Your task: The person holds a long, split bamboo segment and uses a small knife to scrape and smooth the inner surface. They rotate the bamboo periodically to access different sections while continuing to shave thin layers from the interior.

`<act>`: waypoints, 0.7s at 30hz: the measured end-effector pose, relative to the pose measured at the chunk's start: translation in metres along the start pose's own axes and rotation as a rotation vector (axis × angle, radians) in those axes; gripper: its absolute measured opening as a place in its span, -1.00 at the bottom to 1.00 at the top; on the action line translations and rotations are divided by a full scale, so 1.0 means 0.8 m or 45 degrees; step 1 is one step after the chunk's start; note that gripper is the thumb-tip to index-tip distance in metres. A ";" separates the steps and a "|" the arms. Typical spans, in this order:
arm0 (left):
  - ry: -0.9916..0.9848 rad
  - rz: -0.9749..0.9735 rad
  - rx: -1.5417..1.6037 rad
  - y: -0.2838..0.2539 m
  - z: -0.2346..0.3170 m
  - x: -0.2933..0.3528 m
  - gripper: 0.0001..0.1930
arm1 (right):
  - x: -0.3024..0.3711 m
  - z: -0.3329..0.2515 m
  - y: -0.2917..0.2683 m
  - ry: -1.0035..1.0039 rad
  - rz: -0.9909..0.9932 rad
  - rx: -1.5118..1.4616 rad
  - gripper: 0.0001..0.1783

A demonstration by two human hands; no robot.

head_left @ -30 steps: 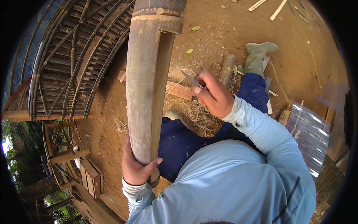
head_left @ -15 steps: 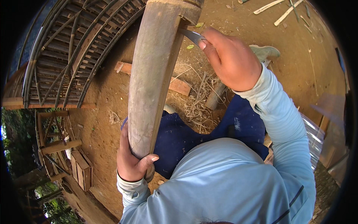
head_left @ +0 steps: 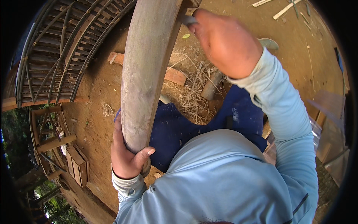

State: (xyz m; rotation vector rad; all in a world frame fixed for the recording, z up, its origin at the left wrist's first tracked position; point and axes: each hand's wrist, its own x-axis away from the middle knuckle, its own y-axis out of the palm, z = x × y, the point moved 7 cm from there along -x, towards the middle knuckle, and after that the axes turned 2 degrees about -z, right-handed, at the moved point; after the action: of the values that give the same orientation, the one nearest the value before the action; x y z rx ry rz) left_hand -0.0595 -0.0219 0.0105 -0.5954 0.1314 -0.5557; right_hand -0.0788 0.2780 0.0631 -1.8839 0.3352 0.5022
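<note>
A thick grey-brown bamboo length [head_left: 143,74] slants up from my lap past the top of the picture, with a cut edge along its right side. Around its lower end wraps my left hand [head_left: 128,155], thumb on the near side. My right hand [head_left: 227,43] is closed on a knife, its grip hidden in the fist. The short metal knife blade [head_left: 188,20], blurred by motion, reaches to the bamboo's right edge near the upper end.
Curly shavings [head_left: 195,99] lie on the dirt between my knees, beside a short round log [head_left: 213,85] and an orange-brown wooden block [head_left: 175,76]. A slatted bamboo structure [head_left: 52,56] stands at left, with a wooden box [head_left: 77,164] below it. Split strips [head_left: 287,9] lie far right.
The bamboo's upper end and my right hand with the knife have shifted up and left in the picture. My left hand keeps its hold. The whole view has shifted slightly too.
</note>
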 end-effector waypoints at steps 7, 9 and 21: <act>0.036 0.035 -0.004 0.003 -0.001 0.002 0.27 | -0.003 0.000 0.000 -0.083 0.090 -0.067 -0.76; 0.032 0.038 -0.015 0.002 -0.002 0.002 0.27 | 0.016 -0.015 0.018 0.033 -0.016 -0.083 -0.76; 0.072 0.083 -0.002 0.000 -0.009 0.008 0.24 | 0.022 -0.013 0.030 0.030 -0.120 -0.221 -0.79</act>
State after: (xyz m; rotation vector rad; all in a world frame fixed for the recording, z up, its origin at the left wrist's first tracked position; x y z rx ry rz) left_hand -0.0559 -0.0292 0.0047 -0.5752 0.2041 -0.5094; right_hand -0.0723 0.2597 0.0379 -2.0647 0.2226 0.4575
